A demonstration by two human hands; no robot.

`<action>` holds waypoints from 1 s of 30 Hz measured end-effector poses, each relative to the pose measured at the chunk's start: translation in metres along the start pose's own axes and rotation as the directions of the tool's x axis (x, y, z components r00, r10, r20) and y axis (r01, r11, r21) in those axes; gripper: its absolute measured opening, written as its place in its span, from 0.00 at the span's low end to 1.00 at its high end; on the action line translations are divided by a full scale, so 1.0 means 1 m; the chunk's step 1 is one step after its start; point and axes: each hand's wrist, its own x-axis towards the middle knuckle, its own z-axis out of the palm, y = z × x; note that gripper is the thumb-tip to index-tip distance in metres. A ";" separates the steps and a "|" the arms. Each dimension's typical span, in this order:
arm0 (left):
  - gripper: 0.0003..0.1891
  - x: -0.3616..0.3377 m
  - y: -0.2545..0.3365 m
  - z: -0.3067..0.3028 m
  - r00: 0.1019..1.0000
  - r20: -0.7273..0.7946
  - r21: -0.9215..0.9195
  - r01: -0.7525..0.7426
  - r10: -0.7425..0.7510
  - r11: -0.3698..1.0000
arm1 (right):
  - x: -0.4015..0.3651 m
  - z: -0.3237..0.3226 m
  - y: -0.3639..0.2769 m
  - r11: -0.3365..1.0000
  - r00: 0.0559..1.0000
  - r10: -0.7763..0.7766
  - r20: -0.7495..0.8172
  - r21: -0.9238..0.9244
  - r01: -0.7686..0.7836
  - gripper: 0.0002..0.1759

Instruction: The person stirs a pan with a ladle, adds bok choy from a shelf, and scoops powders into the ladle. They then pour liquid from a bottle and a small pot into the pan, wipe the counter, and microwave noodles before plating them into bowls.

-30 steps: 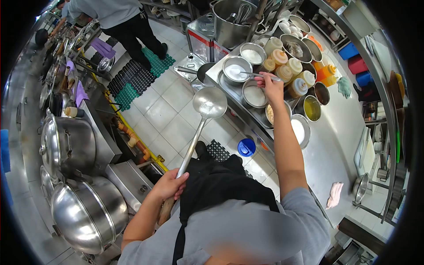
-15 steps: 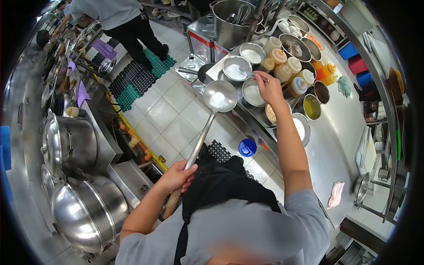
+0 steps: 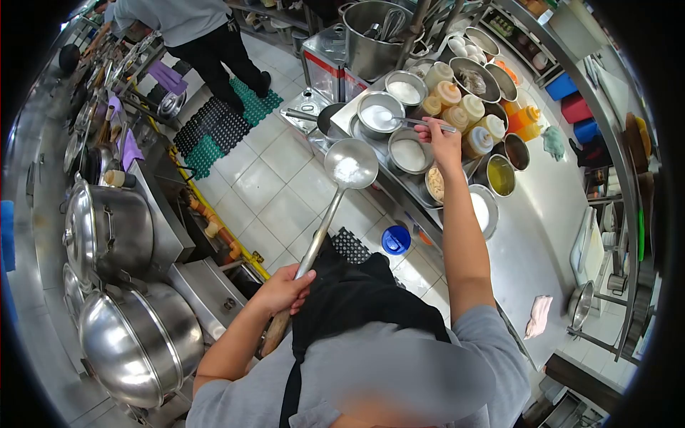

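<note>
My left hand (image 3: 283, 289) is wrapped round the long handle of a metal ladle (image 3: 322, 227). A small heap of white powder (image 3: 347, 170) lies in its round bowl, which hangs over the floor beside the counter. Between the fingers of my right hand (image 3: 442, 143) is a metal spoon (image 3: 410, 120). The spoon's end reaches over a metal container (image 3: 364, 128) of white powder and looks loaded with white. Nearest to that hand are another container (image 3: 394, 155) of white grains, one with pale tan pieces (image 3: 434, 184), and squeeze bottles (image 3: 477, 141).
On the steel counter (image 3: 531, 235) stand several metal pots, a bowl of eggs (image 3: 464, 48) and a pink cloth (image 3: 539, 317). Large steel pots (image 3: 118, 228) line the left side. A co-worker (image 3: 207, 43) stands at the back left. A blue lid (image 3: 396, 240) is low beside the counter.
My right hand has shifted slightly right, and the spoon now lies flatter, its end over the powder container. The ladle has dipped a little, its white heap showing more distinctly.
</note>
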 end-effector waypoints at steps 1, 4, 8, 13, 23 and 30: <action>0.13 0.000 0.001 0.001 1.000 0.000 0.002 -0.003 0.003 1.000 | -0.002 -0.004 -0.002 1.000 1.000 -0.004 -0.001 0.001 0.004 0.16; 0.14 0.002 0.004 0.004 1.000 0.007 0.014 -0.025 0.024 1.000 | -0.008 -0.014 -0.005 0.999 1.000 0.006 -0.012 0.049 -0.005 0.17; 0.14 0.001 0.010 0.009 1.000 0.006 0.010 -0.024 0.024 1.000 | -0.024 -0.018 -0.020 0.991 1.000 0.021 0.019 0.131 -0.023 0.16; 0.13 -0.002 0.009 0.015 1.000 -0.009 0.024 -0.017 0.017 1.000 | -0.078 -0.014 -0.060 0.968 0.960 -0.209 0.189 -0.101 0.230 0.14; 0.14 -0.011 -0.021 0.032 0.998 -0.053 0.010 0.018 -0.017 1.000 | -0.146 -0.130 -0.050 0.818 0.991 -0.120 0.055 -0.561 0.130 0.13; 0.13 -0.016 -0.040 0.049 0.996 -0.045 0.043 0.078 -0.076 0.996 | -0.154 -0.134 0.009 0.914 0.995 -0.103 -0.002 -0.394 0.094 0.13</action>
